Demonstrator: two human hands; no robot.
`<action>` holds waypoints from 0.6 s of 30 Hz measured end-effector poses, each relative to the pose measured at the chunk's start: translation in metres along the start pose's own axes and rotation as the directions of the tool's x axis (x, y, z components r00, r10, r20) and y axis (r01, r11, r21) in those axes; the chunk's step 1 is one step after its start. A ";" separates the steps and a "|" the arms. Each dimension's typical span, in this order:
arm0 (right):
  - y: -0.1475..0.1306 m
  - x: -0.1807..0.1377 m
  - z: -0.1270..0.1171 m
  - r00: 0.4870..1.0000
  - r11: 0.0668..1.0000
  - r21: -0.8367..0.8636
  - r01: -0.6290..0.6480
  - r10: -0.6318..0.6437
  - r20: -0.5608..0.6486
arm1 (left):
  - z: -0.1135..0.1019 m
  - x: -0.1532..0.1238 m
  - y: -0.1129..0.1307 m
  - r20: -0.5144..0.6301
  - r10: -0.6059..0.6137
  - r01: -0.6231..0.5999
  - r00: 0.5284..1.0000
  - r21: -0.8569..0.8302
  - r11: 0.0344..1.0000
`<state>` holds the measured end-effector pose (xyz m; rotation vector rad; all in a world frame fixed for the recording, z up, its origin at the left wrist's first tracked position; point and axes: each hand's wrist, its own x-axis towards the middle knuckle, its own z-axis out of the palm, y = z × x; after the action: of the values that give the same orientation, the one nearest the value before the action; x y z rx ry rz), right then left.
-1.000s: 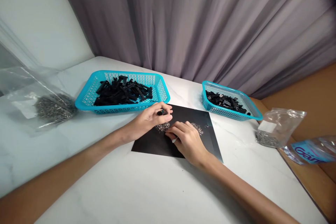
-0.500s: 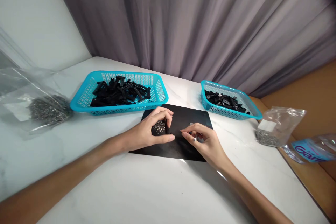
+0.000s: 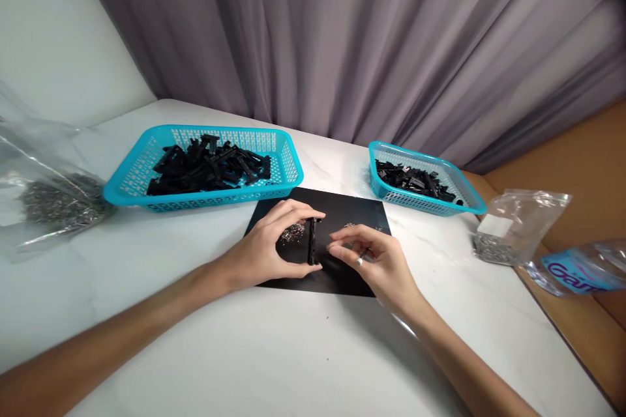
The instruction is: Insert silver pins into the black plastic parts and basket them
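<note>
My left hand (image 3: 274, 249) pinches a small black plastic part (image 3: 312, 241) upright between thumb and fingers, above a black mat (image 3: 342, 208). My right hand (image 3: 374, 259) is just right of it, fingertips pinched together near the part, holding something too small to name; a ring shows on one finger. Small piles of tiny metal pieces (image 3: 292, 232) lie on the mat, one behind my left hand, another (image 3: 351, 226) behind my right.
A large turquoise basket (image 3: 147, 192) of black parts stands at the back left, a smaller turquoise basket (image 3: 469, 205) at the back right. Clear bags of metal pieces lie at the far left (image 3: 49, 202) and right (image 3: 513, 234). A grey curtain (image 3: 342, 39) hangs behind.
My right hand left the metal pile and lifted toward the left hand. My left hand turned the black part upright and brought it nearer. The view shifted a little.
</note>
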<state>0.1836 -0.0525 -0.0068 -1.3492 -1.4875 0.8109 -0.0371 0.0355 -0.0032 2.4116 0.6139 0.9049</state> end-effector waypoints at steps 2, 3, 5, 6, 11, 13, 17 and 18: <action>0.000 -0.003 0.003 1.000 0.999 -0.033 0.025 -0.025 0.015 | 0.000 0.000 0.001 -0.012 0.012 -0.013 1.000 -0.017 1.000; 0.000 -0.004 0.004 0.999 0.997 -0.059 0.040 -0.039 0.021 | 0.000 0.000 0.001 -0.016 0.018 -0.018 1.000 -0.018 1.000; -0.001 -0.005 0.005 0.997 0.992 -0.107 0.073 -0.071 0.024 | 0.000 0.000 0.000 -0.017 0.028 -0.028 0.999 -0.005 1.000; -0.001 -0.005 0.005 0.996 0.988 -0.122 0.090 -0.087 0.023 | 0.000 0.000 0.000 -0.016 0.029 -0.029 0.999 0.003 1.000; -0.009 -0.005 0.007 0.993 0.992 -0.051 0.112 -0.110 0.033 | 0.000 0.001 0.000 -0.024 0.041 -0.040 0.999 0.036 0.999; -0.013 -0.006 0.010 0.994 0.995 -0.017 0.096 -0.095 0.052 | 0.000 0.000 0.000 -0.025 0.052 -0.050 0.998 0.046 0.998; -0.015 -0.007 0.015 0.995 0.998 -0.007 0.056 -0.056 0.079 | 0.000 -0.002 -0.003 -0.032 0.065 -0.062 0.997 0.067 0.996; -0.015 -0.007 0.015 0.995 0.999 -0.008 0.050 -0.050 0.087 | 0.000 -0.002 -0.004 -0.027 0.064 -0.062 0.998 0.073 0.995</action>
<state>0.1636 -0.0600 0.0000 -1.2932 -1.5881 0.8402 -0.0395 0.0369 -0.0066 2.4981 0.5940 0.9615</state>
